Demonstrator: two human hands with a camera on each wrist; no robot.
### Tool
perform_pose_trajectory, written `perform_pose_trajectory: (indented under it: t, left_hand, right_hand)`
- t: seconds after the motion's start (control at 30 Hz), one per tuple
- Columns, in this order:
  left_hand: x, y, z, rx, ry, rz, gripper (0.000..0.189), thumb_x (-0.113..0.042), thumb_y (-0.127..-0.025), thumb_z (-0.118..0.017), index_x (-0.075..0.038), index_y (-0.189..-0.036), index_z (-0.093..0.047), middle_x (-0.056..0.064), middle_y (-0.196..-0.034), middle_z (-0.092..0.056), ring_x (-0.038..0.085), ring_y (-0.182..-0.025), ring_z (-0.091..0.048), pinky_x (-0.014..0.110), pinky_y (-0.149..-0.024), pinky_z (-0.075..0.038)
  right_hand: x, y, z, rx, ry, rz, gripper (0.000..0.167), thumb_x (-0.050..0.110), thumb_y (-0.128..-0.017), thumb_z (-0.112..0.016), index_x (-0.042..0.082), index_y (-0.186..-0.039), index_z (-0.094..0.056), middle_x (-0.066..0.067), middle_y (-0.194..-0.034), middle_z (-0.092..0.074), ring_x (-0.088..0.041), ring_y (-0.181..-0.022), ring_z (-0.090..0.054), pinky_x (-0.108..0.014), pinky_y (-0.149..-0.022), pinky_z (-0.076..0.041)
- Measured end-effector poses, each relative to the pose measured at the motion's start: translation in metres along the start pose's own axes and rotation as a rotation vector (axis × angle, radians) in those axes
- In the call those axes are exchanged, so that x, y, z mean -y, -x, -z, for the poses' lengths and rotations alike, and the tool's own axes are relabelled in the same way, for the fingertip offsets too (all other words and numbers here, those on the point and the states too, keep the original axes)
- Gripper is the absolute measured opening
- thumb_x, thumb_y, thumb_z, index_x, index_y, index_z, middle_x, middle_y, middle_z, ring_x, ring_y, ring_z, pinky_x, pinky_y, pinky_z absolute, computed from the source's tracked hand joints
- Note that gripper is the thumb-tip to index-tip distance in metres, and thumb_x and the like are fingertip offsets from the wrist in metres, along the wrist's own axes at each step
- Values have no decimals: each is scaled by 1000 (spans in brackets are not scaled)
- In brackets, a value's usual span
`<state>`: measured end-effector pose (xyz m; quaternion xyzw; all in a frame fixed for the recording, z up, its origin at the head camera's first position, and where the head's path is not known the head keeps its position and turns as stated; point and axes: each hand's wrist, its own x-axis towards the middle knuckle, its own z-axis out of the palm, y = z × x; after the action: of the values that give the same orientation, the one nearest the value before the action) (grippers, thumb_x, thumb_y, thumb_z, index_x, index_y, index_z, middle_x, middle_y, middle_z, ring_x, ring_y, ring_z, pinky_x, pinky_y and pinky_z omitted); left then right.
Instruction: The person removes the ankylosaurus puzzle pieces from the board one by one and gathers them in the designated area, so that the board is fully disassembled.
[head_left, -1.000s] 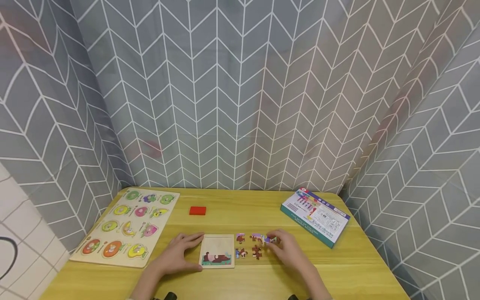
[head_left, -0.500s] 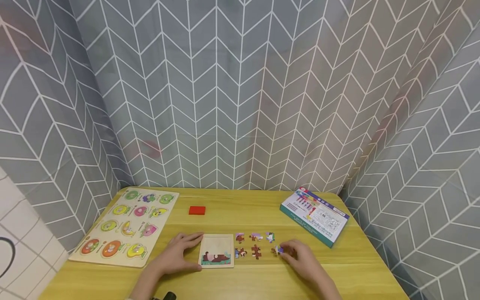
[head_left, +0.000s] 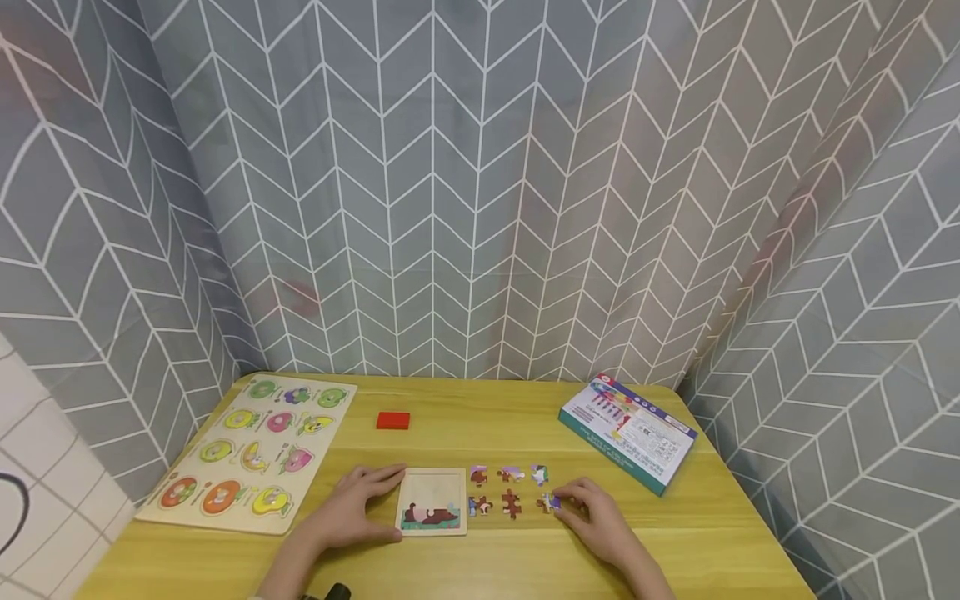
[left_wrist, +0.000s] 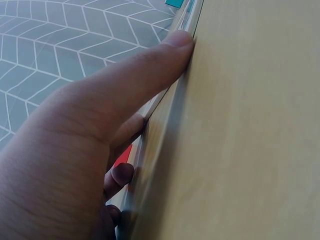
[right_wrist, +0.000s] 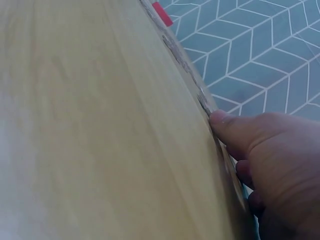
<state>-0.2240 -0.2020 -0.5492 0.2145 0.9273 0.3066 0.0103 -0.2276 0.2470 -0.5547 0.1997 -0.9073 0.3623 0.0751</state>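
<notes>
A small square wooden puzzle tray (head_left: 435,485) lies on the table, its lower part filled with a brown animal picture. My left hand (head_left: 347,510) rests against its left side, index fingertip at the far corner and thumb at the near one. Right of the tray, loose jigsaw pieces lie in two rows, among them a brown piece (head_left: 512,503). With thumb and index finger my right hand (head_left: 600,521) pinches a purple and brown puzzle piece (head_left: 547,502) at the right end of the near row. Both wrist views show mostly the thumbs; the tray is barely visible there.
To the left lies a large wooden fruit board (head_left: 262,450). A red block (head_left: 393,421) sits behind the tray, and a flat box (head_left: 630,432) with a teal side stands at the back right. A grey patterned curtain (head_left: 450,208) hangs along the table's back edge.
My right hand has moved from the far row to the near row, placing a piece there and sliding it slightly left. The piece at the far row's right end is uncovered. My left hand stays put.
</notes>
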Motion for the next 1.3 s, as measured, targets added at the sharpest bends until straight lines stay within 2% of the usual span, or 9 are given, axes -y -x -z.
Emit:
perform_pose_trajectory:
  t: [0.2,0.43,0.73,0.97,1.3]
  left_hand:
    - [1,-1,0,4,-2,0,98,-67,-76,-86,-20,-157,-55,-7,-164,-49,11,-115,-41,45,-97,-42]
    - [1,-2,1,0,-12,-12,98,-68,-76,-86,-19,-157,-56,-5,-164,-49,10,-114,-41,43,-97,-42]
    - [1,-1,1,7,-10,-6,99,-68,-76,-86,-20,-157,-55,-7,-163,-49,12,-116,-41,46,-99,-43]
    - [1,-1,0,6,-4,-4,98,-66,-76,-87,-21,-157,-55,-7,-163,-49,11,-115,-41,45,-99,-43]
    - [2,-1,-1,4,-2,-5,98,-66,-76,-87,-21,-157,-55,-8,-163,-49,12,-116,-41,46,-100,-43]
  right_hand:
    - [0,0,0,-24,-8,0,22,18,-94,-82,11,-115,-78,6,-109,-67,-5,-92,-58,-28,-82,-54]
    - [0,0,0,-17,-16,15,18,19,-95,-80,13,-112,-79,7,-105,-63,-5,-89,-53,-27,-79,-51]
    - [-3,2,-5,-68,-5,59,19,15,-92,-83,13,-111,-79,8,-105,-65,-2,-88,-55,-27,-78,-52]
    - [-3,2,-4,-40,-51,16,23,11,-92,-82,13,-115,-79,4,-113,-71,-4,-92,-59,-27,-83,-53]
    - [-1,0,-4,-30,-68,33,21,10,-94,-81,13,-114,-79,2,-113,-73,-6,-92,-60,-27,-82,-53]
